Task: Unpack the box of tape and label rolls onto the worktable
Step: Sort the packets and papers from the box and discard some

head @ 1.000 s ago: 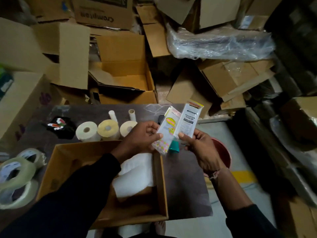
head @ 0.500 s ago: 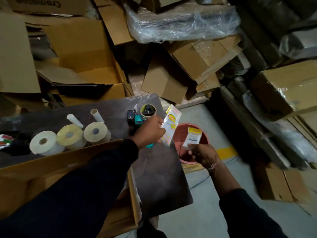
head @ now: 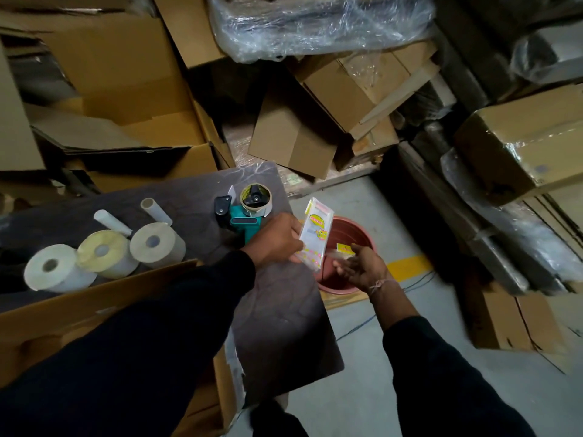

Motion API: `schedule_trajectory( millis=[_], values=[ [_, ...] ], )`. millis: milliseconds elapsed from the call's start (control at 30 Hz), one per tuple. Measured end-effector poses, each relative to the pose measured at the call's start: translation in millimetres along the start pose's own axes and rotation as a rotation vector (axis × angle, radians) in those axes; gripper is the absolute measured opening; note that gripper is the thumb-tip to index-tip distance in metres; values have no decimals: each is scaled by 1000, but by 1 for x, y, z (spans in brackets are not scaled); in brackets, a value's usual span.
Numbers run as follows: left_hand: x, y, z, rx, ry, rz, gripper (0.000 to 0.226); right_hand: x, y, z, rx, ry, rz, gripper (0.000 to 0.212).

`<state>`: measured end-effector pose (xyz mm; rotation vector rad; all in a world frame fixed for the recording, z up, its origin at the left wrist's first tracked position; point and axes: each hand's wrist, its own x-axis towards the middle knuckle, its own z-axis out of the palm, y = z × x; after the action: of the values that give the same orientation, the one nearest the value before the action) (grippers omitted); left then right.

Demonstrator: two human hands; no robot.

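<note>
Entry, head view. Person stands at the right end of a dark brown tabletop (head: 277,316), both arms in dark sleeves.

Left hand (head: 274,239): fingers curled round the lower part of a flat clear plastic packet with yellow and pink print (head: 315,230). The packet's long axis runs nearly upright, tilted a little right at the top; it hangs past the tabletop's right edge, over the rim of a round reddish-brown plastic bucket (head: 362,234) that stands on the grey floor.

Right hand (head: 358,266): directly over the bucket mouth, palm turned up, fingers loosely spread. A small blurred yellow-topped packet (head: 344,250) lies at the fingertips; whether it is pinched or already loose I cannot tell.

On the tabletop: a teal tape dispenser with a roll of tape mounted (head: 249,208), just left of the left hand; three fat label rolls in a row, white, pale yellow and tan (head: 104,257); two bare white cardboard cores (head: 132,216) behind them. The open brown cardboard box (head: 79,313) being unpacked sits under the left forearm; its contents are hidden.

Judgement: the left hand is nearer the tabletop. The clear packet lies right of bare tabletop, so setting it down calls for a short move leftward and down, laying the long axis flat. Risk: releasing early would drop it into the bucket.
</note>
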<state>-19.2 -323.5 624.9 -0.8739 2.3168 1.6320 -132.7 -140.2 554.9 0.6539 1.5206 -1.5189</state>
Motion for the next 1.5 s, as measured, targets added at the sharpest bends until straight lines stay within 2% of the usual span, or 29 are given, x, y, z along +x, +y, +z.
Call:
schedule_trajectory(
  millis=[167,200,267,333,433,533,667,767,867,933,1033,1300,1400,1500],
  values=[
    [6,9,9,-43,-21,-32,19,-26,-12,17,-63,-231,-114,40],
    [6,12,11,-47,-25,-31,18,-27,-12,18,-102,-222,-147,37],
    [4,19,14,-56,-35,-30,14,-28,-12,20,-189,-152,-219,15],
    [3,22,15,-53,-38,-36,16,-22,-10,17,-183,-62,-256,4],
    [0,18,6,47,-16,-14,23,-3,-5,9,-163,79,-195,7],
    [-7,12,-9,176,28,59,28,17,4,-2,-215,140,-100,28],
    [-21,6,-27,196,66,132,17,32,1,-5,-220,124,-42,21],
    [-31,4,-41,120,67,171,21,49,0,-5,-122,177,-54,18],
    [-39,-2,-54,29,65,196,28,46,3,2,-51,115,-89,18],
    [-46,-4,-61,-11,68,204,27,33,2,16,-13,111,-75,24],
    [-58,-8,-70,-69,66,226,26,18,2,42,-5,84,-61,20],
    [-104,-28,-106,-218,21,261,17,-56,-4,110,42,-177,-109,28],
    [-138,-32,-129,-237,-90,278,21,-110,-4,140,1,-283,-165,21],
    [-172,-53,-163,-166,-273,200,27,-161,10,170,-131,-413,-271,14]
  ],
)
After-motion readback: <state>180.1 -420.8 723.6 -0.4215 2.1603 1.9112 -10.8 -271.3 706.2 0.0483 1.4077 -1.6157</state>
